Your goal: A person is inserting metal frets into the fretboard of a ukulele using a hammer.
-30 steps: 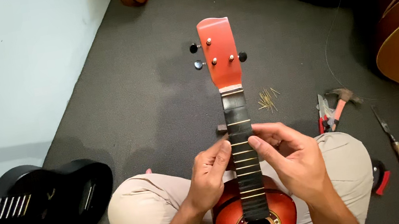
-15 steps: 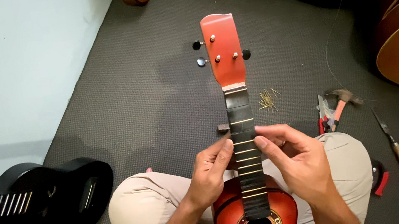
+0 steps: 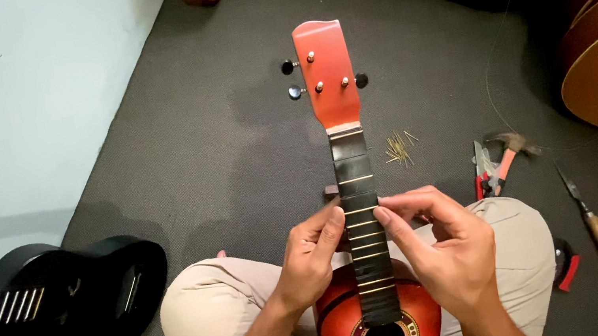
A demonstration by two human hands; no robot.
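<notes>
Red ukulele (image 3: 377, 315) rests on lap, neck pointing away. Left hand (image 3: 312, 258) and right hand (image 3: 439, 246), both curled, pinch fretboard (image 3: 362, 214) edges mid-neck; probably seating a fret. Next calls for even thumb pressure. Beyond: fret wires (image 3: 400, 148), hammer (image 3: 508, 151).

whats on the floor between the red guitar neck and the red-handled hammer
In the head view, a small loose pile of thin brass-coloured pins lies on the grey mat between the red guitar's neck and the red-handled hammer.

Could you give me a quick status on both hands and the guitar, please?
Left hand and right hand pinching the fretboard of the small red guitar on the lap. Nothing obstructing; hammer on the floor alongside.
</notes>
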